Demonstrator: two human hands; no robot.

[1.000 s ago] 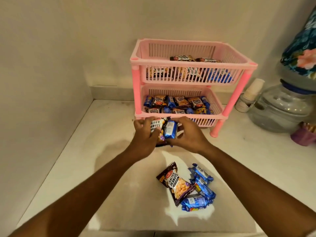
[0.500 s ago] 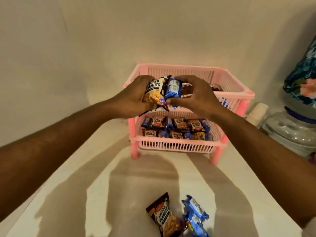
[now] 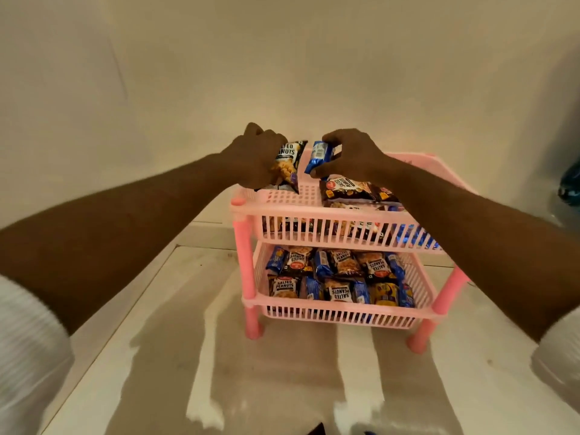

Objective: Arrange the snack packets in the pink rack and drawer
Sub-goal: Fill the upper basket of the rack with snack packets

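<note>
1. Since half a second ago the two hands have drawn slightly apart over the top tier, so a gap now shows between the two packets that were pressed together; the loose packets on the counter have dropped almost out of view at the bottom edge.
2. The left hand [image 3: 257, 158] curls its fingers round a salted peanuts packet [image 3: 287, 164], which stands upright against the palm's right side, its lower end at the left rear of the top basket.
3. The right hand [image 3: 351, 155] pinches a blue packet [image 3: 317, 157] between thumb and fingers; the packet sticks out to the hand's left, tilted, just beside the peanuts packet but apart from it.
4. Both packets hang above the pink rack [image 3: 282, 211], over its top basket, where more peanut packets [image 3: 348, 188] lie flat under the right hand.
5. The lower basket [image 3: 339, 315] holds rows of mixed peanut and blue packets.
6. The rack stands on a white counter [image 3: 282, 387] near the wall corner.
</note>
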